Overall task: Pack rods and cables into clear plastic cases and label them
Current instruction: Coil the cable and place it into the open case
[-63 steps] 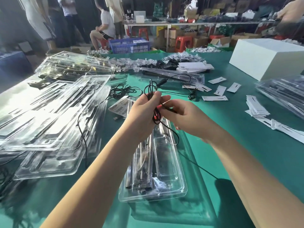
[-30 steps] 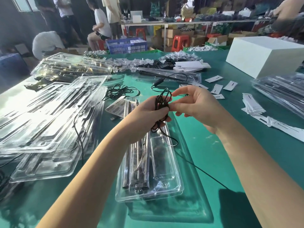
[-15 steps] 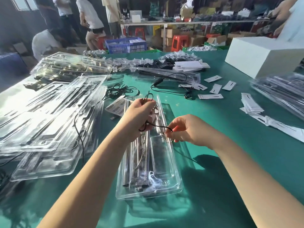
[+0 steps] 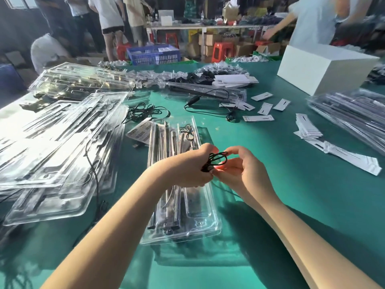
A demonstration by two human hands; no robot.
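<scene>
Cable [image 4: 216, 160], thin and black, is gathered into a small coil and held in the air between both hands, just above the middle of an open clear plastic case [image 4: 181, 230]. The coil is gripped by the curled fingers of the left hand [image 4: 187, 166], while its upper loop is pinched between thumb and forefinger of the right hand [image 4: 239, 170]; a loose strand is seen trailing down past the right wrist onto the table. The case lies lengthwise on the green table [image 4: 291, 195], directly in front of the person. Metal rods [image 4: 164, 134] are laid side by side in its left compartments, and a second small coil of wire [image 4: 188, 131] is seen in a far right compartment. A barcode label [image 4: 139, 132] is tucked beside the far left corner of the case.

A stack of empty clear trays [image 4: 58, 147] is spread to the left, with a black lead draped over its edge. More loose black cable [image 4: 145, 111] lies beyond the label, and another lead with a plug [image 4: 193, 100] rests further back. White paper cards [image 4: 264, 108] are scattered to the right, near a small pile of cards [image 4: 308, 128]. A white box [image 4: 325, 67] stands at the far right, and filled cases [image 4: 354, 113] are stacked just in front of it. Several people are seen standing and crouching beyond the table.
</scene>
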